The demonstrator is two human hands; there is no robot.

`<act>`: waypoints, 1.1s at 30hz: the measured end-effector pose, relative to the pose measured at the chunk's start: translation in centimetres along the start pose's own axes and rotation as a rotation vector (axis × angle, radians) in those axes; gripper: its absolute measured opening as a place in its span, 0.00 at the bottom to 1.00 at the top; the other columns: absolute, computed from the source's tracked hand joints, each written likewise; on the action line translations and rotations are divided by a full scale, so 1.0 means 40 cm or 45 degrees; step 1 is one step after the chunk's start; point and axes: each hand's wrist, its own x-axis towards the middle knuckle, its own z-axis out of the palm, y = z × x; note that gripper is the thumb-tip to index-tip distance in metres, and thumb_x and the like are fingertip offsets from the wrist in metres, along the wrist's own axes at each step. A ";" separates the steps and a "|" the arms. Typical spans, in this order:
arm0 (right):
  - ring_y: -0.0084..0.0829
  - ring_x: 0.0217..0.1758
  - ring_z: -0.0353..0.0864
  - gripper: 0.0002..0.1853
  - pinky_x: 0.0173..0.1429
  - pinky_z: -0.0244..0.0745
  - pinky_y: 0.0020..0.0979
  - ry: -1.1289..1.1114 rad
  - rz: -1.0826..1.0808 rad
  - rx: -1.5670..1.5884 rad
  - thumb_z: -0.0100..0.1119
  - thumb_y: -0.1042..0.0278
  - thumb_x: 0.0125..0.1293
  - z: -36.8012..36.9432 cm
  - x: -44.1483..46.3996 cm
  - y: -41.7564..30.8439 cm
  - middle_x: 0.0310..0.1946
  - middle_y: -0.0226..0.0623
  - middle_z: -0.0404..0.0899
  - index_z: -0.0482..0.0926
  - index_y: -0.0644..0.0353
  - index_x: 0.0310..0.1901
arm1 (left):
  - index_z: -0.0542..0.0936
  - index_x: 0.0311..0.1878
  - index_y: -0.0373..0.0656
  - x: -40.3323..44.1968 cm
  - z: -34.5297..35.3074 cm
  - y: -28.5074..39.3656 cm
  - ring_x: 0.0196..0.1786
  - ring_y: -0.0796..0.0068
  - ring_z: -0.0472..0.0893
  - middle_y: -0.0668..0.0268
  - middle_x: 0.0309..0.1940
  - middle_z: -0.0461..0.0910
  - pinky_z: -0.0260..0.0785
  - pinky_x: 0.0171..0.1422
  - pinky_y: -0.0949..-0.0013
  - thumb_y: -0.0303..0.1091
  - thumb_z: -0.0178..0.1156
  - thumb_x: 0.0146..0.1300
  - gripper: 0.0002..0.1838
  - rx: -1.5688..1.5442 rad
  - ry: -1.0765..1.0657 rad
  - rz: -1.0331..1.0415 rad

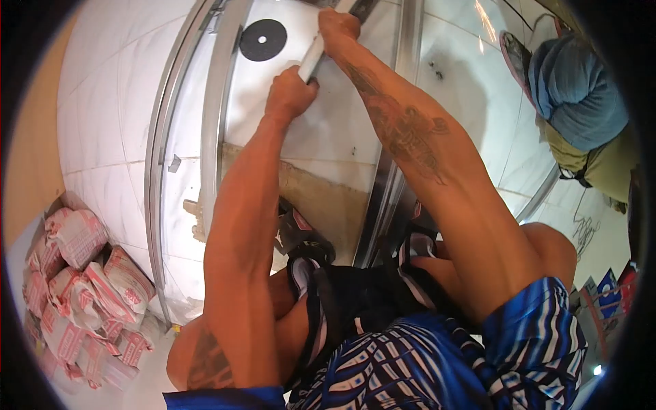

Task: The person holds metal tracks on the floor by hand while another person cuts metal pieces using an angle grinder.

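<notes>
Both of my hands are wrapped around a pale, narrow bar [312,60] near the top of the view. My left hand [292,93] grips its nearer end, and my right hand [338,31] holds it farther up. The bar slants away to the upper right, and its far end is cut off by the frame. Just left of the bar, a black cutting disc [263,39] with a small centre hole lies flat on the white floor tiles. Long metal profiles run along the floor on either side of my hands, one on the left [213,116] and one on the right [408,41].
To the left, several red-and-white printed bags [89,287] are piled up. At the right, a co-worker in blue jeans [581,89] crouches near flying sparks [485,20]. A curved metal rail [156,178] stands beside my left arm. Thin wire [586,229] lies coiled at the right.
</notes>
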 end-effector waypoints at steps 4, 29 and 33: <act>0.59 0.57 0.85 0.27 0.60 0.80 0.46 0.253 0.362 0.210 0.56 0.54 0.64 0.038 0.009 -0.027 0.47 0.67 0.85 0.84 0.78 0.46 | 0.83 0.51 0.34 0.009 0.004 -0.010 0.50 0.40 0.86 0.40 0.44 0.86 0.78 0.58 0.46 0.43 0.67 0.60 0.23 -0.018 0.008 0.011; 0.57 0.54 0.87 0.28 0.59 0.80 0.44 0.312 0.387 0.347 0.61 0.52 0.62 -0.041 -0.116 -0.133 0.42 0.68 0.86 0.86 0.79 0.42 | 0.82 0.49 0.32 0.002 0.010 -0.022 0.51 0.34 0.84 0.36 0.44 0.85 0.75 0.60 0.42 0.43 0.65 0.61 0.22 -0.010 0.027 0.087; 0.60 0.55 0.86 0.24 0.61 0.79 0.46 0.285 0.441 0.366 0.61 0.60 0.58 -0.039 -0.102 -0.126 0.45 0.70 0.84 0.84 0.80 0.43 | 0.81 0.50 0.33 -0.003 0.002 -0.011 0.51 0.33 0.83 0.37 0.43 0.85 0.75 0.59 0.42 0.41 0.66 0.61 0.22 -0.034 0.022 0.068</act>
